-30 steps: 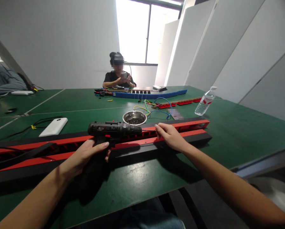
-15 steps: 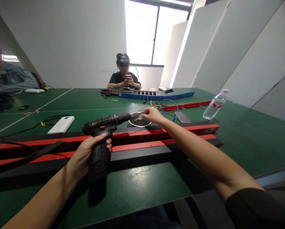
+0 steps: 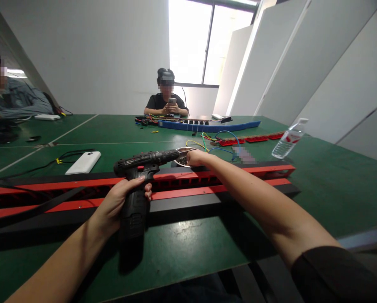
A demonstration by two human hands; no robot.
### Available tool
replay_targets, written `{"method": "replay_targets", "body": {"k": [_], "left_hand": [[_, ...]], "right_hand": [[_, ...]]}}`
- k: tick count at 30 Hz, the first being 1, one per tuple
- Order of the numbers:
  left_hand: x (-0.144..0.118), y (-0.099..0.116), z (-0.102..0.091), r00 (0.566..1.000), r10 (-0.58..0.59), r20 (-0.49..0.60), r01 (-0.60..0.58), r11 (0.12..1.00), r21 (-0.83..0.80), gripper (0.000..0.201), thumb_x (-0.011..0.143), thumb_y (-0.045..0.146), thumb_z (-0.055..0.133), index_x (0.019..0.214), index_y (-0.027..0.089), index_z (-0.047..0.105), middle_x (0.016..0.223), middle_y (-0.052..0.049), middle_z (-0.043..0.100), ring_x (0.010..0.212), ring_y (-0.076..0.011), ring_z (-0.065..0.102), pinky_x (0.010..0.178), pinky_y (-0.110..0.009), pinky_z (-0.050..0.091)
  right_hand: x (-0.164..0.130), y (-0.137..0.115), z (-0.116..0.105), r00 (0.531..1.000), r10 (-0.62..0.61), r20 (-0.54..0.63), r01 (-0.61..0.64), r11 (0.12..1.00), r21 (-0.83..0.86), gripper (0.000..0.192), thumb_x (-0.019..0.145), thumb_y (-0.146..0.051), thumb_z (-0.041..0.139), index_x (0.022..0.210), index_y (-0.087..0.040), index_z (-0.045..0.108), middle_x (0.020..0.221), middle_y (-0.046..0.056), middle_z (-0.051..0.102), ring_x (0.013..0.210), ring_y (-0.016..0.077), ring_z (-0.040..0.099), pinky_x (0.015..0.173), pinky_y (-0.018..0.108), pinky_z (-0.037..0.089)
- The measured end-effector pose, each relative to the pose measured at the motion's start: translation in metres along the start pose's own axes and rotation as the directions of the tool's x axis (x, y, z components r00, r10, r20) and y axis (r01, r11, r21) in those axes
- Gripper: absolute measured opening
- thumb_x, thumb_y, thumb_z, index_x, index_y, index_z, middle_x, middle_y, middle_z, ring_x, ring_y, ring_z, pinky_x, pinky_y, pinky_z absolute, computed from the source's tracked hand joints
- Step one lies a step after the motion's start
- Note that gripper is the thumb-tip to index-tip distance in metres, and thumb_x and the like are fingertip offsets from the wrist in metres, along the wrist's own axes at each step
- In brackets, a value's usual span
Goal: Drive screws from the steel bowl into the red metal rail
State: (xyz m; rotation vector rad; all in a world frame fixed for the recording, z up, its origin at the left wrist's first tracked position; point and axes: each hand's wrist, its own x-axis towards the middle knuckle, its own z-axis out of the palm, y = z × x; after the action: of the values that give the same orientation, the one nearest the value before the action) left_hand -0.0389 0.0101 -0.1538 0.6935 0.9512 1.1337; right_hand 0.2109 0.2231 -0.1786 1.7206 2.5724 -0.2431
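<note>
1. Head view, the hands: the left hand [image 3: 118, 204] is wrapped around the grip of a black cordless drill [image 3: 140, 168], held upright with its nose pointing right, above a long red and black rail [image 3: 207, 183] that lies across the green table [image 3: 317, 185].
2. Head view, the reach: the right hand [image 3: 196, 158] is stretched over the rail to a small metal bowl [image 3: 183, 153] of dark screws, just past the drill's tip. Its fingertips are pinched together at the bowl's rim; whether they hold a screw is too small to tell.
3. Step in hand, as I judge it: picking a screw from the bowl to set on the drill bit. The next move would call for a firm pinch and for bringing the screw to the bit, which sits right beside the fingers.
4. Head view, around: a white power bank [image 3: 84, 162] with a black cable lies left of the drill, coloured wires [image 3: 220, 141] lie behind the bowl, and a clear water bottle [image 3: 287, 141] stands to the right, well apart from the hands.
5. Across the table, a long blue strip [image 3: 207, 125] lies before a seated person holding a phone; another person sits at the far left.
6. In the way: the drill's nose crowds the bowl, and a loose black strap [image 3: 43, 204] lies along the rail's left part.
</note>
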Motion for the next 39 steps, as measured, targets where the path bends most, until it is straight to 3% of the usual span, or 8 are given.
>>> {"method": "replay_targets", "body": {"k": [6,12,18,21,26,31,35,39], "left_hand": [[0.0,0.0,0.0,1.0,-0.003,-0.003,0.003,1.0,0.001,0.011,0.092,0.014,0.06,0.085,0.009,0.067,0.078,-0.008,0.064,0.064,-0.0146,0.064,0.06,-0.025,0.06],[0.0,0.0,0.0,1.0,-0.024,0.015,0.024,1.0,-0.001,0.013,0.092,0.017,0.06,0.084,0.009,0.066,0.078,-0.008,0.063,0.065,-0.0151,0.064,0.062,-0.025,0.06],[-0.001,-0.001,0.0,1.0,-0.016,0.027,0.016,1.0,0.002,0.013,0.092,0.018,0.061,0.084,0.009,0.067,0.079,-0.008,0.062,0.066,-0.015,0.063,0.062,-0.026,0.06],[-0.003,-0.001,0.0,0.999,-0.013,0.029,0.013,1.0,0.008,0.014,0.092,0.018,0.062,0.084,0.008,0.067,0.079,-0.008,0.062,0.067,-0.0147,0.063,0.063,-0.025,0.059],[-0.005,0.0,0.002,1.0,-0.016,0.015,0.016,1.0,-0.013,0.01,0.09,0.017,0.064,0.085,0.009,0.067,0.078,-0.007,0.062,0.065,-0.0144,0.062,0.062,-0.025,0.059],[-0.006,0.002,0.002,0.999,-0.03,0.04,0.029,0.999,0.025,0.012,0.084,0.02,0.074,0.087,0.01,0.068,0.08,-0.006,0.064,0.068,-0.0149,0.063,0.065,-0.025,0.059],[-0.008,0.002,0.003,0.998,-0.061,0.031,0.06,0.997,0.047,0.018,0.08,0.025,0.078,0.083,0.011,0.068,0.076,-0.006,0.064,0.068,-0.0159,0.063,0.064,-0.024,0.058],[-0.01,0.002,0.004,0.998,-0.069,0.008,0.069,0.996,0.052,0.018,0.078,0.025,0.079,0.082,0.011,0.068,0.074,-0.006,0.066,0.066,-0.016,0.064,0.063,-0.024,0.058]], "right_hand": [[-0.009,0.002,-0.01,0.999,0.024,-0.041,-0.022,0.998,0.052,0.016,0.082,-0.032,0.071,0.081,-0.018,0.079,0.083,0.01,0.075,0.078,0.0236,0.068,0.066,0.029,0.044],[-0.017,0.009,-0.01,0.975,0.072,-0.208,-0.035,0.984,0.174,0.028,0.094,-0.037,0.059,0.103,-0.016,0.076,0.096,0.013,0.075,0.087,0.0251,0.068,0.071,0.03,0.045],[-0.019,0.014,-0.01,0.951,0.085,-0.297,0.015,0.947,0.32,0.02,0.097,-0.031,0.056,0.095,-0.017,0.071,0.091,0.011,0.073,0.081,0.0223,0.066,0.071,0.031,0.047],[-0.03,0.017,-0.007,0.935,0.106,-0.338,0.1,0.836,0.539,0.012,0.093,-0.029,0.064,0.09,-0.017,0.068,0.08,0.007,0.07,0.07,0.0179,0.064,0.064,0.029,0.049],[-0.072,0.02,0.003,0.925,0.086,-0.369,0.289,0.472,0.833,0.021,0.079,-0.035,0.08,0.079,-0.017,0.068,0.071,0.003,0.068,0.063,0.0144,0.063,0.06,0.026,0.051],[-0.108,0.025,0.013,0.948,0.191,-0.256,0.205,0.253,0.946,0.033,0.072,-0.042,0.085,0.085,-0.016,0.072,0.072,0.004,0.069,0.056,0.0123,0.058,0.052,0.026,0.051],[-0.117,0.027,0.015,0.929,0.264,-0.258,0.191,0.255,0.948,0.037,0.07,-0.046,0.086,0.083,-0.015,0.071,0.07,0.003,0.067,0.054,0.011,0.055,0.048,0.024,0.047],[-0.12,0.023,0.017,0.921,0.245,-0.302,0.241,0.25,0.938,0.041,0.077,-0.056,0.077,0.075,-0.017,0.066,0.068,0.001,0.063,0.055,0.0107,0.053,0.05,0.024,0.045]]}}
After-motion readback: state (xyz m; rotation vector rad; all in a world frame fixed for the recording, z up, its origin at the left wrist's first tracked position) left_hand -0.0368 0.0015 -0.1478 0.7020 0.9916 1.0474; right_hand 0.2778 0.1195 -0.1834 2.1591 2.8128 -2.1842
